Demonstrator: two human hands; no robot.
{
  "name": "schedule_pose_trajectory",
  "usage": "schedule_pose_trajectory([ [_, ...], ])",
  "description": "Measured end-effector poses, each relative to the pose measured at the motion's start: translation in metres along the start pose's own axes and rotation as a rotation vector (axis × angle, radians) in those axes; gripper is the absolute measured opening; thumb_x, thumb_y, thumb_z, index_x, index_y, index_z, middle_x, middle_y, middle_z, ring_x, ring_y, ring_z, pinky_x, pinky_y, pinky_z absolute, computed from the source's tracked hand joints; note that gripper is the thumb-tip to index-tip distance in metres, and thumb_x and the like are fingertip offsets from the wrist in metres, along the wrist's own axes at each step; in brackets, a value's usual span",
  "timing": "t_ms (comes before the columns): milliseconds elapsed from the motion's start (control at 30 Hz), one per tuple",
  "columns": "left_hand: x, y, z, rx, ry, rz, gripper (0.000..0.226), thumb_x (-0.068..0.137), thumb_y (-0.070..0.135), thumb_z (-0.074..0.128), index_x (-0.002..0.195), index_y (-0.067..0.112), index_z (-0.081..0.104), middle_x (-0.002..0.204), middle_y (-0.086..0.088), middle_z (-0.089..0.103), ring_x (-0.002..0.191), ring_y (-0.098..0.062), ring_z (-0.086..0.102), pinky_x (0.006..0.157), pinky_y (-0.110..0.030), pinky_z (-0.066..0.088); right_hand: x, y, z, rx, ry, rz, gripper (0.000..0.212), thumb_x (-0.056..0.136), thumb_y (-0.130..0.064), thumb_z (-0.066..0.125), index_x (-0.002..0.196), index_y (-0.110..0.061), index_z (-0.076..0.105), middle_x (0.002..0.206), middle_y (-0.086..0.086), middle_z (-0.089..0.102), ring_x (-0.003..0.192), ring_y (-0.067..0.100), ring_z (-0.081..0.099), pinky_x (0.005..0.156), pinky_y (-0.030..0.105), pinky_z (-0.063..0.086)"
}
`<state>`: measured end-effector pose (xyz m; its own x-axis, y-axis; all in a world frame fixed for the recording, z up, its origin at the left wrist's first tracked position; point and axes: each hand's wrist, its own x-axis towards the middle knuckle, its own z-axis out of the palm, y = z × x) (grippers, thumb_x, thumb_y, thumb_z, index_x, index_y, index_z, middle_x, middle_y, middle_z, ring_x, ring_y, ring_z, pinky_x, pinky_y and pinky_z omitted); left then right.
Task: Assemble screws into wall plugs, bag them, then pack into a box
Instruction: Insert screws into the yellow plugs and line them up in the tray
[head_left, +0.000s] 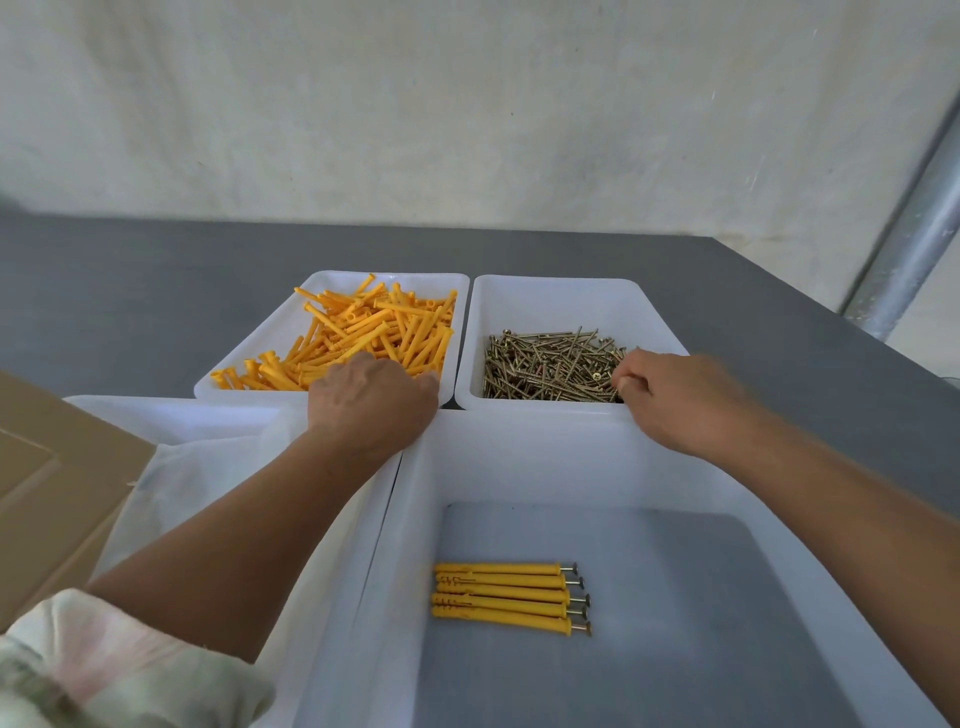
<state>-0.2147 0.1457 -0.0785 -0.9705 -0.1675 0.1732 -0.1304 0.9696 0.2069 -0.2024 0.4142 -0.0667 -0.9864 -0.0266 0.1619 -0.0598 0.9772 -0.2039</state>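
Reached into both far trays at once. Buried left hand (371, 397) knuckles-up among yellow wall plugs (363, 332) at 11 o'clock, fingers hidden, so could not tell any grasp. Curled right hand (675, 397) at edge of screws (545, 369) at 1 o'clock, fingertips pinched, catch unclear. Probably needed just one plug and one screw, lifted cleanly. Had assembled plugs (509, 597) lying at 6 o'clock, nearer than both hands.
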Motion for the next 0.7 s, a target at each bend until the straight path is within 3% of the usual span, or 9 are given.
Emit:
schedule_pose_trajectory([
  [167,-0.001,0.002,-0.002,-0.025,0.033,0.019,0.05,0.094,0.05,0.036,0.068,0.013,0.056,0.077,-0.001,0.048,0.08,-0.023,0.053,0.072,-0.036,0.042,0.002,0.004,0.002,0.08,0.041,-0.001,0.032,0.099,-0.022,0.039,0.109,-0.029,0.068,0.107,-0.004,0.068,0.088,0.016,0.055,0.073,0.028,0.044],
  [300,-0.003,0.002,-0.004,-0.044,0.072,0.03,0.043,0.093,0.049,0.04,0.078,0.014,0.061,0.088,-0.003,0.054,0.084,-0.025,0.054,0.073,-0.037,0.045,0.002,0.005,0.003,0.141,0.039,-0.007,0.038,0.098,-0.019,0.039,0.108,-0.038,0.07,0.11,-0.008,0.068,0.066,0.003,0.049,0.063,0.021,0.037],
  [400,-0.004,0.003,-0.005,-0.072,0.108,0.035,0.035,0.093,0.047,0.045,0.096,0.016,0.062,0.099,-0.003,0.055,0.094,-0.027,0.053,0.079,-0.039,0.044,0.003,0.003,0.002,0.094,0.014,-0.009,0.04,0.098,-0.017,0.037,0.113,-0.034,0.07,0.122,-0.009,0.066,0.089,0.012,0.057,0.075,0.022,0.039],
  [500,-0.006,0.006,-0.008,-0.137,0.165,0.059,0.025,0.093,0.04,0.048,0.103,0.019,0.059,0.097,0.0,0.054,0.091,-0.023,0.051,0.077,-0.037,0.043,0.002,0.001,0.0,0.072,0.002,-0.002,0.041,0.097,-0.017,0.037,0.117,-0.032,0.069,0.128,-0.008,0.064,0.111,0.018,0.057,0.087,0.026,0.041],
  [600,-0.007,0.007,-0.012,-0.191,0.253,0.092,0.018,0.092,0.028,0.05,0.104,0.019,0.06,0.097,-0.001,0.058,0.09,-0.024,0.053,0.073,-0.035,0.042,0.001,-0.001,-0.001,0.076,0.002,0.002,0.041,0.097,-0.016,0.038,0.117,-0.031,0.07,0.127,-0.007,0.065,0.111,0.019,0.059,0.087,0.026,0.043],
  [700,-0.01,0.01,-0.015,-0.255,0.374,0.13,0.02,0.09,0.017,0.05,0.107,0.017,0.061,0.104,-0.005,0.064,0.096,-0.028,0.057,0.076,-0.036,0.045,0.0,-0.002,0.0,0.058,0.039,0.008,0.038,0.093,-0.011,0.04,0.104,-0.017,0.075,0.115,0.001,0.071,0.103,0.022,0.061,0.084,0.029,0.048],
])
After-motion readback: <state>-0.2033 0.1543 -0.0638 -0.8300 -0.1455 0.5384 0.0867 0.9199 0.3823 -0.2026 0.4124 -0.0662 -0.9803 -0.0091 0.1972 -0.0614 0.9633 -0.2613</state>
